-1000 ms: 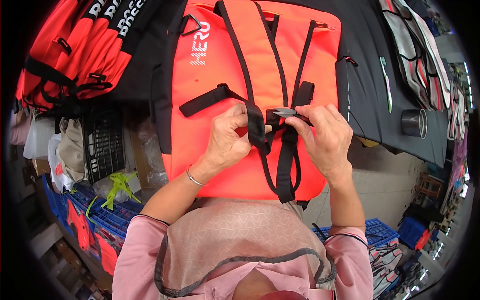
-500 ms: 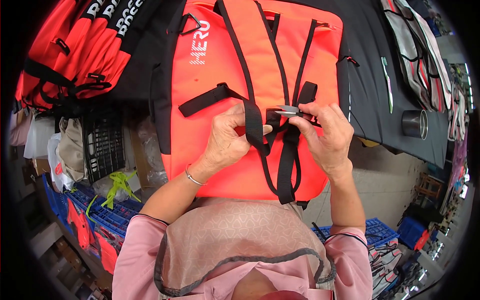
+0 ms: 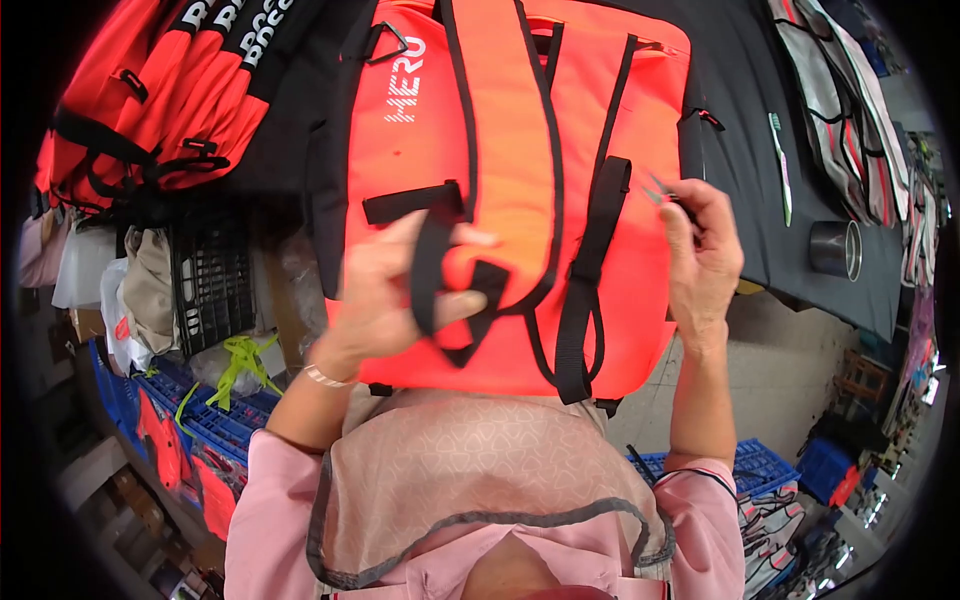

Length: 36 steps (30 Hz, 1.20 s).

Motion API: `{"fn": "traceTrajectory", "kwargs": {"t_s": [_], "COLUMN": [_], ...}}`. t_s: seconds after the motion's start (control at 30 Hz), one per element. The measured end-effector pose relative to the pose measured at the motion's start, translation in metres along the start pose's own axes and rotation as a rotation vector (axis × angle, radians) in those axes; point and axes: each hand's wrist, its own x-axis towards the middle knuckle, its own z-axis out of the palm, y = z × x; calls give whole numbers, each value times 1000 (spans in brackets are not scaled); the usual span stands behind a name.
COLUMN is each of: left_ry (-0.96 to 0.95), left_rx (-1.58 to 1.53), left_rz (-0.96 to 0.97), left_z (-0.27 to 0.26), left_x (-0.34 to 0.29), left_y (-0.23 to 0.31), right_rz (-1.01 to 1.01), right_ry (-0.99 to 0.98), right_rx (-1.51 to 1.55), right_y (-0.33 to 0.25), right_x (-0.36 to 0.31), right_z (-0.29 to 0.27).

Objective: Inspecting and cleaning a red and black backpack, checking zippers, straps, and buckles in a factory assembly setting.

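Observation:
A bright orange-red backpack point(image 3: 640, 345) lies with its strap side up in front of me. My left hand point(image 3: 380, 290), smeared by motion, is closed on a black webbing strap point(image 3: 430, 265) that loops over the lower left of the pack. Just off the pack's right side, my right hand point(image 3: 708, 255) grips small thread snips point(image 3: 656, 189); their blades point up and to the left, and the handles are hidden in the fingers. Between the hands lie the padded orange shoulder strap point(image 3: 510, 130) and a second black webbing strap point(image 3: 597, 235) with a buckle.
More orange-red packs point(image 3: 180, 110) are stacked at the far left. On the black-covered table point(image 3: 740, 190) to the right are a toothbrush point(image 3: 780, 170), a dark metal cup point(image 3: 834, 250) and grey bags point(image 3: 830, 110). A black crate point(image 3: 213, 290) stands at left, below the table.
My left hand has moved left, pulling the webbing loop with it. My right hand has drawn the snips away to the right, off the straps.

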Motion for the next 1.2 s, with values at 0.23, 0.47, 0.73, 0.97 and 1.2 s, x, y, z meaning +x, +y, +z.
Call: {"fn": "traceTrajectory", "kwargs": {"t_s": [0.23, 0.47, 0.73, 0.97, 1.2], "left_ry": [-34, 261, 325, 69, -57], "left_rx": [22, 650, 794, 622, 1243], "left_rz": [-256, -836, 175, 445, 159], "left_z": [-113, -204, -110, 12, 28], "left_x": [-69, -115, 55, 223, 234], "left_y": [4, -69, 56, 29, -27], "right_rz": [166, 443, 280, 262, 162], "right_ry": [171, 279, 275, 380, 519], "right_rx": [41, -18, -136, -322, -942], "right_y": [16, 46, 46, 132, 169], "right_x": [-18, -28, 34, 102, 112], "right_z": [-39, -66, -62, -82, -135]}}
